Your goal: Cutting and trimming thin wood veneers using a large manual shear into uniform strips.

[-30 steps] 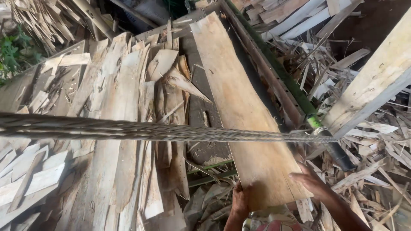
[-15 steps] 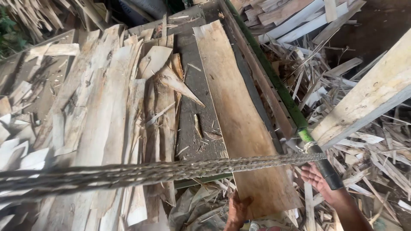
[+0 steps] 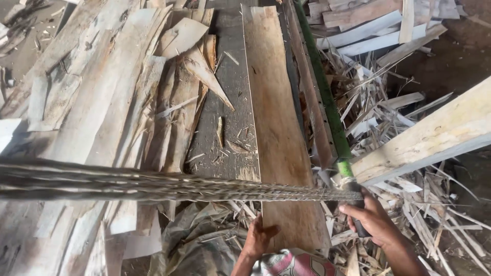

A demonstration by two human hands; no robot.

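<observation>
A long thin wooden board (image 3: 276,128) lies lengthwise on a dark bench (image 3: 230,102), running away from me. My left hand (image 3: 260,238) grips its near left edge, thumb on top. My right hand (image 3: 372,220) is closed around the dark lower end of a green bar (image 3: 327,102) that runs along the board's right side. A twisted rope (image 3: 179,186) is tied at that bar end and stretches across the view to the left, passing over the board.
Curled veneer sheets and offcuts (image 3: 102,102) pile up left of the bench. A pale thick beam (image 3: 434,138) slants in from the right above heaps of splinters and strips (image 3: 388,102). Grey sacking (image 3: 199,240) lies below the rope near me.
My right hand has reached up and closed on the bar's dark end. The rope sits lower in view as my head tilted. My left hand stays at the board's near edge.
</observation>
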